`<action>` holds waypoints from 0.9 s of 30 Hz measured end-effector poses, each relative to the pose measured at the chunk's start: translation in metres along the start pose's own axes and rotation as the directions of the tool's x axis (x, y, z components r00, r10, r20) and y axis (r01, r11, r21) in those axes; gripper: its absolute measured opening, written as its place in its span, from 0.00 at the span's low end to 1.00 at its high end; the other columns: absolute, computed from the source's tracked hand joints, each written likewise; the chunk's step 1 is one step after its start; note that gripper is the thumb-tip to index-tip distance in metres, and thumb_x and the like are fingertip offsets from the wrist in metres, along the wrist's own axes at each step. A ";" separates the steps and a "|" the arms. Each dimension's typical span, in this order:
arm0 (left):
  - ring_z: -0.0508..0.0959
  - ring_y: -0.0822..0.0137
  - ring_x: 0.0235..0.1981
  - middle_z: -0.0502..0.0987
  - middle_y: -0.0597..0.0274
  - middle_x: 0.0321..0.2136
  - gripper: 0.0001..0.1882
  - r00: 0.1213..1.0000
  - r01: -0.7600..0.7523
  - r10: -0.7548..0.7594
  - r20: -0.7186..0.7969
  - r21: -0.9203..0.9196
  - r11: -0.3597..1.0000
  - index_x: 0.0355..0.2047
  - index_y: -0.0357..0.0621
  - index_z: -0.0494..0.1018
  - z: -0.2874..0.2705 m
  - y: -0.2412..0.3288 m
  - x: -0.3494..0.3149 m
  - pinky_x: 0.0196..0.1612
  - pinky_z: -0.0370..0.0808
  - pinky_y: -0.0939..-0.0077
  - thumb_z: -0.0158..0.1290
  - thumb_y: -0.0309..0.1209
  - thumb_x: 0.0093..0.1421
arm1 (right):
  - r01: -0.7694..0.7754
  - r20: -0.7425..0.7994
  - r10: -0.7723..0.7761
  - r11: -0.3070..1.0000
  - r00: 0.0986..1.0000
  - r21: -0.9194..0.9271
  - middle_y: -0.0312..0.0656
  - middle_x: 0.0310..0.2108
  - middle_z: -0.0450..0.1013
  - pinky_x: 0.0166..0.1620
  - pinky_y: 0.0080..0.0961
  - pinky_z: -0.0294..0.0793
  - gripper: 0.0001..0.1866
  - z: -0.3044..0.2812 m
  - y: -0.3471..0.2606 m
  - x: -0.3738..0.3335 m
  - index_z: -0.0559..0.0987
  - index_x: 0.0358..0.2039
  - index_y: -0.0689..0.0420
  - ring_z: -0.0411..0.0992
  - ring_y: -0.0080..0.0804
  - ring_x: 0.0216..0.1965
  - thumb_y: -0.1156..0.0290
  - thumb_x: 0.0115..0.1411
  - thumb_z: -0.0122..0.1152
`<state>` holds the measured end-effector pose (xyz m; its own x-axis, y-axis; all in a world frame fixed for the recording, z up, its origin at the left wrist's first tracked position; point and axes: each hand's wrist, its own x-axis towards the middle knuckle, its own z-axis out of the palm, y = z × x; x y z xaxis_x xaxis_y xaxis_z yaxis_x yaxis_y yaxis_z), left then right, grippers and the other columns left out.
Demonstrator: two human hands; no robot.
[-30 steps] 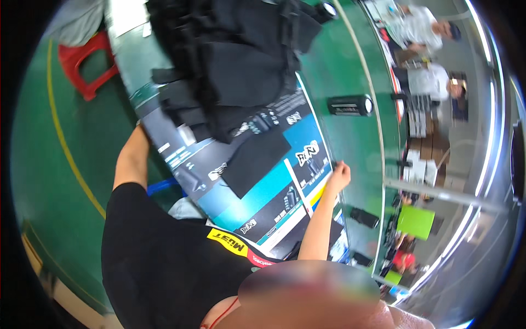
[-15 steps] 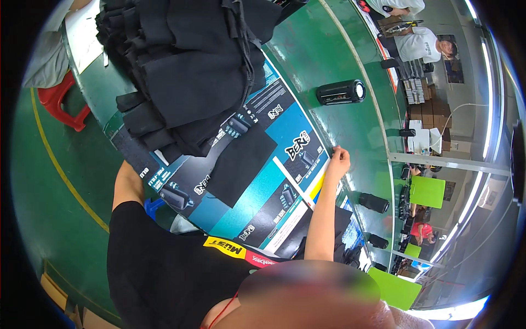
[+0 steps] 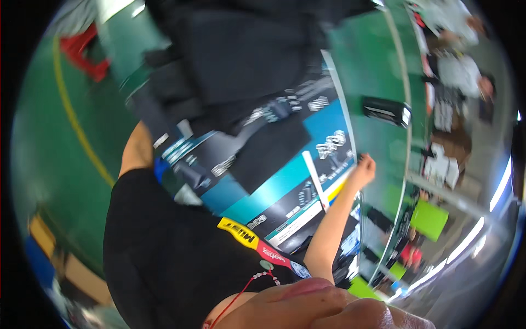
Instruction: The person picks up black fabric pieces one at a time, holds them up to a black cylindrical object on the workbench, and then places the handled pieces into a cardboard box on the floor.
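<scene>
My right hand (image 3: 364,171) is closed, its fingers curled inward, beside the right edge of a printed blue-and-black cardboard sheet (image 3: 224,202). Whatever it may hold is hidden and blurred. My left forearm (image 3: 137,149) reaches behind the sheet's left edge, and the left hand is out of sight there. A large pile of black fabric pieces (image 3: 246,55) covers the far part of the cardboard. One flat black piece (image 3: 271,151) lies on the print just nearer than the pile.
A black cylindrical speaker (image 3: 383,111) rests on the green tabletop (image 3: 370,66) beyond my right hand. A red stool (image 3: 85,55) stands at far left. Brown cartons (image 3: 85,279) are at lower left. People (image 3: 457,71) in white are at the far right, near lime-green panels (image 3: 429,220).
The whole view has turned and blurred, with the pile, cardboard and speaker shifting rightward in it. My right hand stays curled by the cardboard's edge. The left forearm still goes behind the sheet.
</scene>
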<state>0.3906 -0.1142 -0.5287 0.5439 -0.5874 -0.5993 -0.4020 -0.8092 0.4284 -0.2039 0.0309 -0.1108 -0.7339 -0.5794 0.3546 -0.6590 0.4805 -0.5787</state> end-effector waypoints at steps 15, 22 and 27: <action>0.77 0.52 0.44 0.77 0.46 0.41 0.34 0.940 0.231 -0.298 -0.164 -0.337 0.913 0.40 0.34 0.76 -0.123 -0.231 -0.063 0.49 0.71 0.67 0.67 0.45 0.36 | -0.048 0.049 0.050 0.998 0.998 -0.043 0.46 0.34 0.77 0.38 0.25 0.74 0.15 -0.006 0.009 0.009 0.79 0.32 0.68 0.75 0.33 0.33 0.69 0.60 0.50; 0.76 0.49 0.44 0.76 0.45 0.41 0.39 0.862 0.214 -0.421 -0.282 -0.549 0.808 0.45 0.28 0.71 -0.092 -0.254 -0.049 0.50 0.72 0.65 0.68 0.43 0.37 | -0.052 0.034 0.055 0.995 0.998 -0.079 0.45 0.31 0.78 0.35 0.26 0.72 0.15 -0.003 -0.003 -0.001 0.80 0.30 0.66 0.74 0.31 0.31 0.66 0.61 0.54; 0.78 0.55 0.39 0.75 0.42 0.40 0.26 0.959 0.147 -0.282 0.008 -0.866 0.478 0.42 0.22 0.68 -0.132 -0.171 -0.126 0.42 0.78 0.67 0.64 0.24 0.45 | -0.066 -0.006 0.066 0.998 0.998 -0.009 0.45 0.31 0.78 0.38 0.25 0.73 0.15 -0.009 0.015 -0.001 0.80 0.30 0.66 0.74 0.32 0.32 0.66 0.61 0.54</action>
<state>0.4879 0.0971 -0.4377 0.6296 -0.3356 -0.7007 0.5256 -0.4803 0.7022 -0.2144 0.0445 -0.1136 -0.7764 -0.5429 0.3200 -0.6109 0.5234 -0.5940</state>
